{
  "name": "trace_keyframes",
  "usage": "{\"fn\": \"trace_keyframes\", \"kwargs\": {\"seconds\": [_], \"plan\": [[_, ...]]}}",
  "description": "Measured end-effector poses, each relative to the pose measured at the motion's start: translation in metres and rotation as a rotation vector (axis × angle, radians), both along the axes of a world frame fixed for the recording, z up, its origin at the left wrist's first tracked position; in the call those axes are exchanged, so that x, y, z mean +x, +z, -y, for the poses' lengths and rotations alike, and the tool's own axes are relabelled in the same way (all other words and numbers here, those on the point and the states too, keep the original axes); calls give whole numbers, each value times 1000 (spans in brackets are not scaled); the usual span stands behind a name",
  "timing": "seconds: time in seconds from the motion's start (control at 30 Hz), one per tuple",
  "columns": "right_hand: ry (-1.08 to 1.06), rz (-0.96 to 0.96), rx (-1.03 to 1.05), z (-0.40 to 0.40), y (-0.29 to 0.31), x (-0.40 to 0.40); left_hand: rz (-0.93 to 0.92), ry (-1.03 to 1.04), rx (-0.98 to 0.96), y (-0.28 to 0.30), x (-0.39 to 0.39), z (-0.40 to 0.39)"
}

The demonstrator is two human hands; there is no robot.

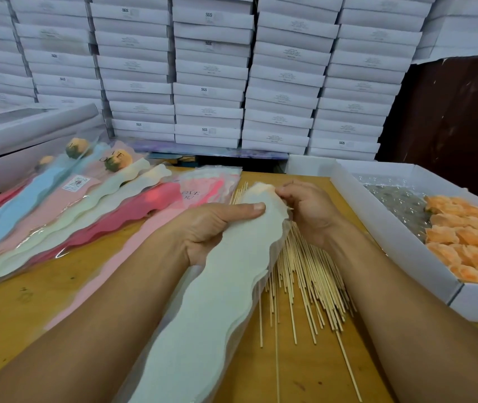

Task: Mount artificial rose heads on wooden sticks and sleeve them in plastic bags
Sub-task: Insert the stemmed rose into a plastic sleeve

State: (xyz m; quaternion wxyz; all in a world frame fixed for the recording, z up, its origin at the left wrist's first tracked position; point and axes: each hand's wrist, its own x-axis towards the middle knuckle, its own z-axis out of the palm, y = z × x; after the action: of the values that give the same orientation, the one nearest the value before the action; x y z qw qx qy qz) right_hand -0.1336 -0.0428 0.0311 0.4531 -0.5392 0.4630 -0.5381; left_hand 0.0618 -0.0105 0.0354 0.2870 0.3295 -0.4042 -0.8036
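Pale green sleeve (208, 301), long and wavy-edged, runs from the near edge up the middle of the wooden table (57, 274). Left hand (214, 228) grips it near its top, thumb laid flat across the front and fingers curled beneath. Right hand (307, 210) is at the sleeve's mouth with fingertips pinched together; a peach rose head (261, 187) shows there, but whether the fingers grip the rose or the bag edge cannot be told. Sticks (304, 274) lie fanned on the table under and just right of the sleeve. At right, a white box (392, 228) holds more peach roses (464, 242) on bubble wrap. At left lie sleeved roses (92, 164) and flat bags (144, 210) in blue, pink, red and cream; one reads "LOVE YOU". Behind, stacked white cartons (208, 82) carry "SGS" marks; their smaller print is unreadable.
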Motion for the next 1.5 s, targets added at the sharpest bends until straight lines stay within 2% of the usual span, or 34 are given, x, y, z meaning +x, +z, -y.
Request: {"fn": "trace_keyframes", "kwargs": {"seconds": [0.1,0.27,0.43,0.53,0.6,0.7,0.8,0.93,1.03,1.1,1.3,1.5], "plan": [[-100,-20,-13,5,-3,-4,75,-68,-50,1,-1,-2],[-191,-72,22,10,-12,-6,228,-30,-161,-1,-3,-2],[-344,64,61,15,-13,-12,324,-16,-187,1,2,-2],[-349,244,69,16,-10,-15,311,12,-190,1,1,-4],[-280,344,112,13,-5,-13,283,63,-186,1,0,-4],[-109,322,246,5,0,-6,240,173,-167,2,3,-1],[181,87,386,-5,3,-2,192,342,-178,3,9,8],[755,-325,459,-30,6,14,130,474,-150,4,22,20],[983,-459,484,-47,2,41,97,531,-116,4,31,25],[1015,-448,487,-54,-1,55,85,561,-111,4,35,27],[916,-335,473,-60,-2,66,-3,646,-208,6,39,30],[793,-165,449,-64,-7,78,53,651,-237,4,33,30]]}}
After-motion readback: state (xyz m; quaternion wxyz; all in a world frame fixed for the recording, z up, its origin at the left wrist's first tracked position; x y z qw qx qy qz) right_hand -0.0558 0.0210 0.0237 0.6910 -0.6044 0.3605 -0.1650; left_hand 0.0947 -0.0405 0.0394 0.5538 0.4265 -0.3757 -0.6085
